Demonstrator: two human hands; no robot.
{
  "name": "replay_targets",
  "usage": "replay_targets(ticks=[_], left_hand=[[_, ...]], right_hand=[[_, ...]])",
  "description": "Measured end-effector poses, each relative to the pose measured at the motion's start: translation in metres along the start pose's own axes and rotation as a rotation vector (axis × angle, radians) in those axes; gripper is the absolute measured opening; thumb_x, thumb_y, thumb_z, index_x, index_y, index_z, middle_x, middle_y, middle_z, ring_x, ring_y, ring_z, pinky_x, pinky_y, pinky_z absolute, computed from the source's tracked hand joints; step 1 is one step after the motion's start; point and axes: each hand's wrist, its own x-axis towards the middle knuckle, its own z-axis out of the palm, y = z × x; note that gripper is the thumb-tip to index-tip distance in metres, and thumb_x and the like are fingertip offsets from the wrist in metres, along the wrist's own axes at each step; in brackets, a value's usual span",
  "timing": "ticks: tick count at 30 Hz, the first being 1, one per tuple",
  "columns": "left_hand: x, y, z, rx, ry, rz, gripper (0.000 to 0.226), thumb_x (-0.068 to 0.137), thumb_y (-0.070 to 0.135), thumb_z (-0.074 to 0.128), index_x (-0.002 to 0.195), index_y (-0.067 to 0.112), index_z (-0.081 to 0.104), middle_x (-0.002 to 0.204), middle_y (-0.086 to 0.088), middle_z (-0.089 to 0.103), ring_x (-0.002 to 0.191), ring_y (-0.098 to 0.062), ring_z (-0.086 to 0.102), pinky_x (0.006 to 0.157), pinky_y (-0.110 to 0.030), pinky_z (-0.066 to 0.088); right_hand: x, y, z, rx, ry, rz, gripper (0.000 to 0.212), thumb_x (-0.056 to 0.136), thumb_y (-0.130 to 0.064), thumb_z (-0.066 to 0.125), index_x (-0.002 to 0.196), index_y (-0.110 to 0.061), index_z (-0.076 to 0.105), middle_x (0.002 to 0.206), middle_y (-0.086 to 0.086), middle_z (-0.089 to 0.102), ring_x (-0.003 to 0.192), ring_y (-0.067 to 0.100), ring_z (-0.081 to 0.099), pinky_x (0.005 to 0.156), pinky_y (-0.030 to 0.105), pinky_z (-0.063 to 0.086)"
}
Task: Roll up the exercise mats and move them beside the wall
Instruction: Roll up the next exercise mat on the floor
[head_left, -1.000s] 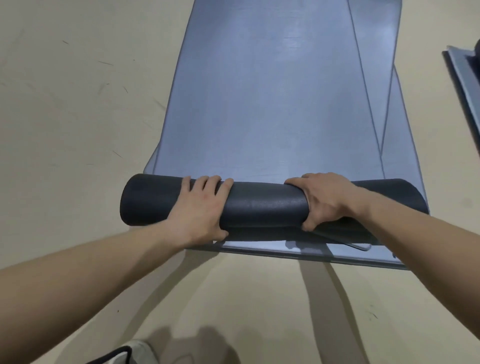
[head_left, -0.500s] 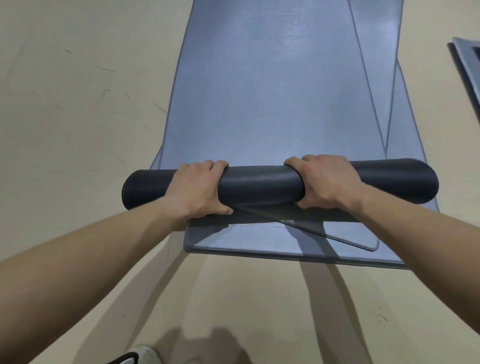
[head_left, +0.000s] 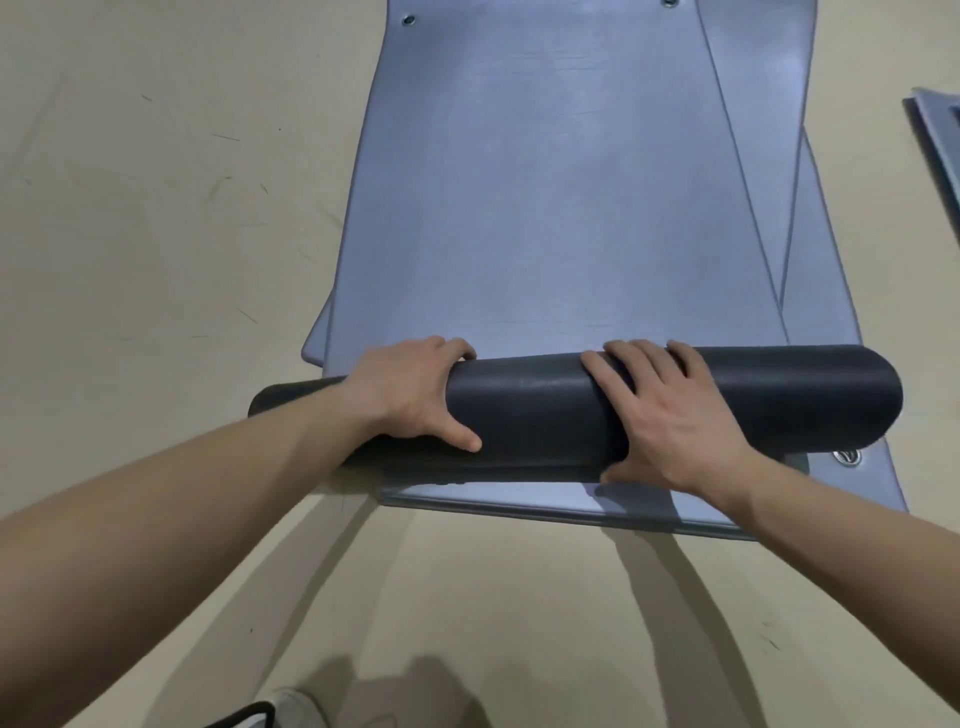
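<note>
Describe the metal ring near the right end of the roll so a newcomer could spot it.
Start at the stack of blue mats on the beige floor, then follow the dark roll to its right end. Just below it, a small silver ring sits in a mat corner, the only metal there.

Matt dark foam roll (head_left: 524, 410); flat mat (head_left: 545, 208) finely ribbed, faintly sheened.

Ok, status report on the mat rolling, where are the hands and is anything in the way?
Left hand and right hand both pressed on the dark roll. Top mat partly rolled, flat stretch ahead. More mats underneath; path clear.
</note>
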Motion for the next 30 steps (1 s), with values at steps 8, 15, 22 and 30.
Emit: replay_targets(ticks=[8,15,22,30], left_hand=[[0.006,-0.006,0.035,0.310,0.154,0.111,0.137,0.070,0.075,0.076,0.161,0.025,-0.013,0.170,-0.014,0.003,0.156,-0.037,0.011,0.128,-0.054,0.010],[0.007,0.010,0.041,0.358,0.194,0.007,0.129,0.074,0.072,0.076,0.161,0.024,-0.006,0.169,-0.015,0.008,0.155,-0.042,0.014,0.122,-0.065,0.016],[-0.012,0.003,0.011,0.174,-0.017,0.131,0.111,0.063,0.072,0.075,0.155,0.038,0.023,0.135,0.002,0.056,0.111,-0.025,0.060,0.094,-0.042,0.052],[-0.007,0.020,0.006,0.224,0.166,0.048,0.106,0.069,0.075,0.076,0.152,0.030,0.027,0.142,-0.001,0.054,0.120,-0.027,0.058,0.105,-0.047,0.047]], right_hand=[[0.041,0.009,-0.008,-0.012,-0.088,0.039,0.143,0.051,-0.083,0.076,0.162,-0.021,0.011,0.161,0.015,0.025,0.148,0.039,0.025,0.121,0.061,0.017],[0.051,0.008,-0.016,-0.031,-0.096,-0.001,0.114,0.065,-0.061,0.077,0.157,-0.026,0.018,0.148,0.010,0.046,0.130,0.035,0.049,0.111,0.053,0.036],[0.034,0.006,-0.046,0.131,-0.293,-0.052,0.113,0.056,-0.067,0.077,0.153,-0.035,0.029,0.136,-0.004,0.057,0.117,0.026,0.057,0.103,0.044,0.045],[0.044,0.012,-0.050,0.124,-0.180,-0.023,0.106,0.060,-0.074,0.077,0.149,-0.039,0.032,0.139,-0.003,0.056,0.116,0.027,0.059,0.098,0.046,0.048]])
